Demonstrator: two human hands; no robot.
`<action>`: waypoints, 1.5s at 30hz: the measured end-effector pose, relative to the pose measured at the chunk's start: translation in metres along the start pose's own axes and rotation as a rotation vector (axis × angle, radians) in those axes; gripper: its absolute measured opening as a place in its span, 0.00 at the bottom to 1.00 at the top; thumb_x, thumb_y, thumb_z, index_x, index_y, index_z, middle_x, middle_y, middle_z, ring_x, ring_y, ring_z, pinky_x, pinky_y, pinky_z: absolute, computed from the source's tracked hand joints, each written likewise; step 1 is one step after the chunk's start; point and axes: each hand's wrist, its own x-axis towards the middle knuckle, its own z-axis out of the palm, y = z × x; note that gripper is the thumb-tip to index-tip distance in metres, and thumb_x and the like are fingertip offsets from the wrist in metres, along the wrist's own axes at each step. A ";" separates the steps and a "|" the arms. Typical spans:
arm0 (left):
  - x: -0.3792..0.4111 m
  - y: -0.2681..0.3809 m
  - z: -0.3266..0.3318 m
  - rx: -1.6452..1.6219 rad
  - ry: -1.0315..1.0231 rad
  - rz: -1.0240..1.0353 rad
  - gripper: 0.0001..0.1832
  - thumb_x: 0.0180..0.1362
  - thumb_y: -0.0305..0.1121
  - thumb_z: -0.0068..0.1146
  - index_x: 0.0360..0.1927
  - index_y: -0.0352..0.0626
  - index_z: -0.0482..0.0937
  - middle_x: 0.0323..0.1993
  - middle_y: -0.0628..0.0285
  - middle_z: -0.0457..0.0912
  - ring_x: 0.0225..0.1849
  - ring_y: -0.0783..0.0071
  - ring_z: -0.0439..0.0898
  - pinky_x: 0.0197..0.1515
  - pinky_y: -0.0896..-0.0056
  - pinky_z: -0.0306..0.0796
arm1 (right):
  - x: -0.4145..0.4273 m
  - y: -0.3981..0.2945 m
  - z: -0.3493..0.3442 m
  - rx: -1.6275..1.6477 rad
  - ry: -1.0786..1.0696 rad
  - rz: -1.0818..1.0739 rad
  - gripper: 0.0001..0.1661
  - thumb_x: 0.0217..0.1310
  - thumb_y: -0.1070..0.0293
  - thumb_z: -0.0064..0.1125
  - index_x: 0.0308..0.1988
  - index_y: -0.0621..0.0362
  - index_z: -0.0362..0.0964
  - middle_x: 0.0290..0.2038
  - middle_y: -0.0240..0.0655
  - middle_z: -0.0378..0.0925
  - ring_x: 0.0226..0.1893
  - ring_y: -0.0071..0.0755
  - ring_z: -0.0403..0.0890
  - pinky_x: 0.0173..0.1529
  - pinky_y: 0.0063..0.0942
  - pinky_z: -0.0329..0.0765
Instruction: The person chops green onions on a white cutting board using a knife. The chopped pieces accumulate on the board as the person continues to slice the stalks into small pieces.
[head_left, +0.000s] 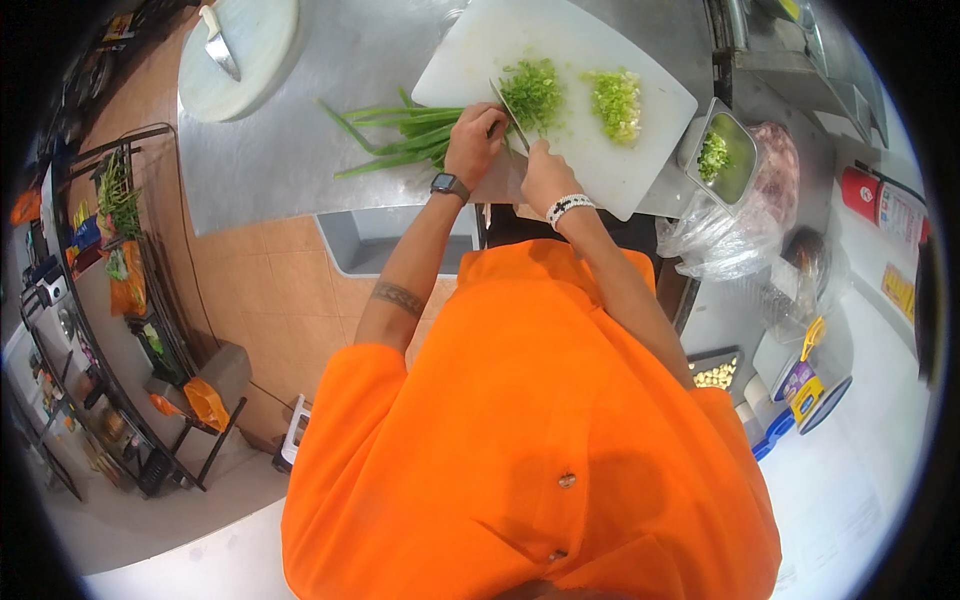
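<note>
My left hand (475, 144) grips a bunch of green onion stalks (412, 135), whose long leaves trail left over the steel table. In my right hand (549, 176) is the handle of a kitchen knife (510, 112). Its blade points up and to the left, between my left hand and a heap of finely chopped green onion tops (534, 94). Both the heap and the cut end of the bunch are on a white cutting board (570, 37). Farther right on the board lies a paler heap of chopped green onion (616, 106).
A steel pan (739, 154) holding chopped green onion stands right of the board, beside meat in a plastic bag (776, 169). At upper left, a second knife (220, 51) rests on a round cutting board (262, 37). Shelving (154, 315) with produce is at left.
</note>
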 end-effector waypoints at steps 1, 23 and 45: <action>0.000 -0.002 0.000 0.003 -0.003 0.007 0.05 0.53 0.22 0.62 0.35 0.37 0.81 0.42 0.56 0.83 0.46 0.52 0.80 0.49 0.57 0.75 | 0.000 0.001 0.004 0.004 0.006 -0.005 0.19 0.62 0.74 0.49 0.51 0.71 0.60 0.44 0.70 0.78 0.48 0.72 0.80 0.55 0.55 0.77; -0.004 -0.011 -0.004 0.008 -0.025 0.088 0.09 0.51 0.19 0.61 0.37 0.37 0.80 0.43 0.55 0.81 0.46 0.53 0.80 0.50 0.58 0.75 | 0.005 0.000 0.017 0.008 0.049 -0.023 0.18 0.61 0.73 0.53 0.49 0.69 0.61 0.41 0.69 0.79 0.45 0.72 0.81 0.52 0.57 0.77; 0.003 0.000 -0.004 0.002 -0.052 0.041 0.05 0.56 0.20 0.60 0.37 0.37 0.80 0.43 0.54 0.82 0.46 0.53 0.82 0.49 0.59 0.76 | 0.061 0.089 0.001 0.233 0.482 0.061 0.14 0.69 0.67 0.47 0.47 0.68 0.64 0.38 0.70 0.78 0.43 0.74 0.80 0.49 0.62 0.75</action>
